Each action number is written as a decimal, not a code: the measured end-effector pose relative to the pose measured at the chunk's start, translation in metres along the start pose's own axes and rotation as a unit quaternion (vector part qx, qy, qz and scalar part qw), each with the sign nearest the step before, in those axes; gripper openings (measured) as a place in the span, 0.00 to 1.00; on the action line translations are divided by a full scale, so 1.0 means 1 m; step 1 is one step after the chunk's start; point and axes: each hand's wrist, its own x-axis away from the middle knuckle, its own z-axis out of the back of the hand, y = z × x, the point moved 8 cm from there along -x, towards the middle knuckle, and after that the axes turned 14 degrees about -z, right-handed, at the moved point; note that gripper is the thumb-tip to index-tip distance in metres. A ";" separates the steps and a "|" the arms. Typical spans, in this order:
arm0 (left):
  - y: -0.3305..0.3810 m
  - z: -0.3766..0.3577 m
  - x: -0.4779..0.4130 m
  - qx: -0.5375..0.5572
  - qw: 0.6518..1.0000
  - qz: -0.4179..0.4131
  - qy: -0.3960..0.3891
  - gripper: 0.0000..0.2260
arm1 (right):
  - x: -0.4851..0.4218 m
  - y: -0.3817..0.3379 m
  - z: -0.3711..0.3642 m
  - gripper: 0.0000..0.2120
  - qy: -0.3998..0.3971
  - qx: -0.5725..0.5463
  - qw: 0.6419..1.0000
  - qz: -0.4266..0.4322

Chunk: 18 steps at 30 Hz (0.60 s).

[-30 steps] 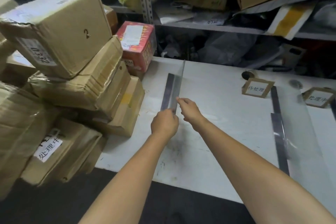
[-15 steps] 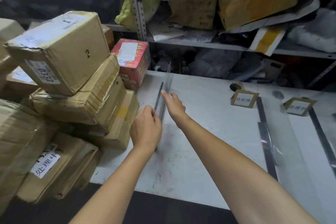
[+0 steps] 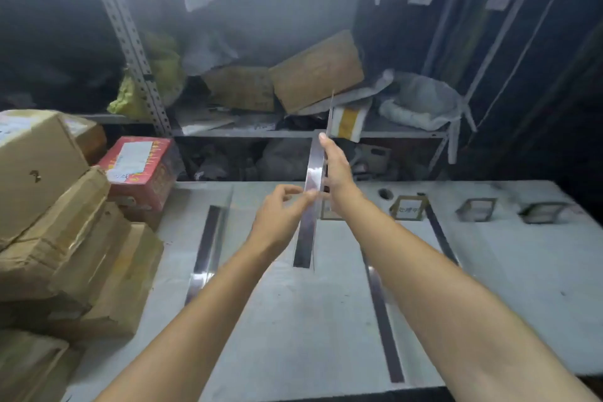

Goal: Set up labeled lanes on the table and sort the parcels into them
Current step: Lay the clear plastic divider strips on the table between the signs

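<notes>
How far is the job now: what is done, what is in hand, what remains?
Done: a left strip and a right strip lie on the table; label cards stand near its far edge. In hand: left hand and right hand hold a raised strip above it. Left: the parcels sit piled, unsorted.

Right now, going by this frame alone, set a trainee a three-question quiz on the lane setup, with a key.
1. True or false: the metal strip lies flat on the table.
2. Which hand holds the strip nearer its upper end? A: left hand. B: right hand.
3. Fill in: the red box sits at the table's ___ side, behind the cardboard parcels.
Key: 1 false, both hands hold it tilted up; 2 B; 3 left.
</notes>
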 end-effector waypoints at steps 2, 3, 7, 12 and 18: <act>0.007 -0.056 0.000 0.035 0.996 0.045 -0.073 0.30 | 0.006 -0.011 0.060 0.29 0.027 -0.014 1.000 0.008; 0.011 -0.089 0.003 0.060 0.988 0.075 -0.118 0.33 | 0.010 -0.015 0.092 0.28 0.037 -0.016 0.999 0.010; 0.042 -0.223 0.022 0.162 0.948 0.125 -0.245 0.48 | 0.033 -0.025 0.218 0.30 0.060 -0.013 0.998 0.001; 0.076 -0.372 0.037 0.110 0.942 0.098 -0.302 0.44 | 0.045 -0.028 0.367 0.32 0.101 -0.006 0.995 -0.002; 0.109 -0.495 0.053 0.123 0.933 0.097 -0.324 0.42 | 0.043 -0.027 0.496 0.32 0.100 -0.011 0.994 -0.032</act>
